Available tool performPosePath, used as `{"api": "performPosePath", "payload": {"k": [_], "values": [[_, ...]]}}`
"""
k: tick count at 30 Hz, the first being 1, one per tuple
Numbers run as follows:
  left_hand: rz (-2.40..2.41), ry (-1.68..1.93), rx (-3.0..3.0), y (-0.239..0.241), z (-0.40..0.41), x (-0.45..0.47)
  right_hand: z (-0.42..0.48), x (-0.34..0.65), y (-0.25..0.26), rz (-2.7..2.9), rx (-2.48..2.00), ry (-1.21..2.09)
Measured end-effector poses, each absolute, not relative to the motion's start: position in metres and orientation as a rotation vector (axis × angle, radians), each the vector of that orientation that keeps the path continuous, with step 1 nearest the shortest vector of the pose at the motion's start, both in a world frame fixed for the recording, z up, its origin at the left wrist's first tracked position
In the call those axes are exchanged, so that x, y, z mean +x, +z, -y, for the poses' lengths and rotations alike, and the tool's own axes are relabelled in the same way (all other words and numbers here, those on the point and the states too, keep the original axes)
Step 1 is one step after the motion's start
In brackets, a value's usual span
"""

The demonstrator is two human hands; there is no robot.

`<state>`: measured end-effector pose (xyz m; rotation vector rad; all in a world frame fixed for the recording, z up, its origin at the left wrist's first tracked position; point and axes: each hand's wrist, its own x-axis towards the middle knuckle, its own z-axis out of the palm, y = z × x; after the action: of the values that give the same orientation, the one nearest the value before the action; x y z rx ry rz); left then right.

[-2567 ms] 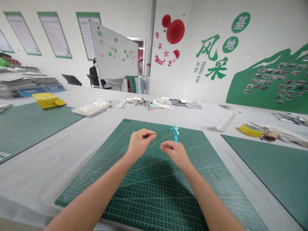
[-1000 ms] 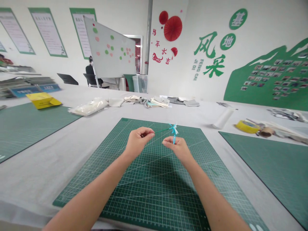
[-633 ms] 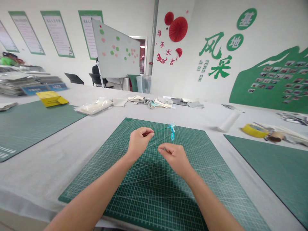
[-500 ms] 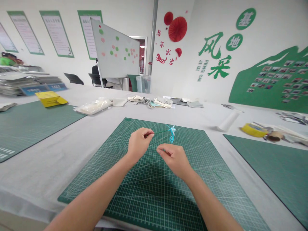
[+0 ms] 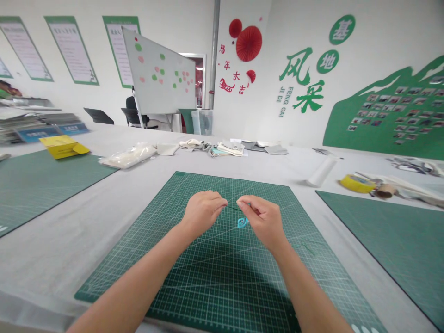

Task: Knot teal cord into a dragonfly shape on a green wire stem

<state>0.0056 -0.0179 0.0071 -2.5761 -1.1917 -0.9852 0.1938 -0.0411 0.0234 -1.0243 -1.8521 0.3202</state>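
Observation:
My left hand [image 5: 205, 210] is closed in a pinch on the thin green stem [image 5: 233, 207] of a small craft flower. The flower's light-blue curled part [image 5: 242, 223] shows just below my right fingertips; the rest of its head is hidden behind that hand. My right hand [image 5: 261, 216] is also pinched, its fingertips a short gap from the left ones. What sits between the right fingers is too fine to make out. Both hands are above a green gridded cutting mat [image 5: 208, 282].
Further green mats lie left [image 5: 45, 185] and right [image 5: 388, 231]. Along the back are a clear plastic packet [image 5: 128, 155], fabric scraps [image 5: 227, 148] and a yellow box [image 5: 64, 147]. At right are a white roll [image 5: 322, 170] and yellow tape [image 5: 357, 183].
My right hand has risen beside my left fingertips and now covers much of the flower. The blue head has dropped lower as the stem tilted. The view has shifted slightly right.

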Motion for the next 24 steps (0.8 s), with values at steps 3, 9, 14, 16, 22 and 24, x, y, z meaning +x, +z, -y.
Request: {"api": "performPosePath", "payload": {"k": [3, 9, 14, 16, 22, 24], "values": [[1.073, -0.955, -2.720, 0.012, 0.020, 0.006, 0.036, 0.201, 0.026, 1.791, -1.060, 0.312], [1.077, -1.212, -3.106, 0.023, 0.029, 0.008, 0.019, 0.218, 0.022, 1.702, -1.132, 0.529], [1.273, -1.691, -3.083, 0.024, 0.027, 0.008, 0.004, 0.219, 0.007, 1.580, -1.125, 0.762], [1.409, -1.838, -2.943, 0.020, 0.022, 0.008, 0.001, 0.215, 0.002, 1.566, -1.116, 0.813], [1.764, -2.173, -2.505, 0.005, 0.009, 0.008, 0.007, 0.196, -0.012, 1.727, -1.220, 0.677], [1.830, -2.167, -2.406, 0.002, 0.007, 0.008, 0.010, 0.189, -0.015, 1.807, -1.229, 0.594]]}}
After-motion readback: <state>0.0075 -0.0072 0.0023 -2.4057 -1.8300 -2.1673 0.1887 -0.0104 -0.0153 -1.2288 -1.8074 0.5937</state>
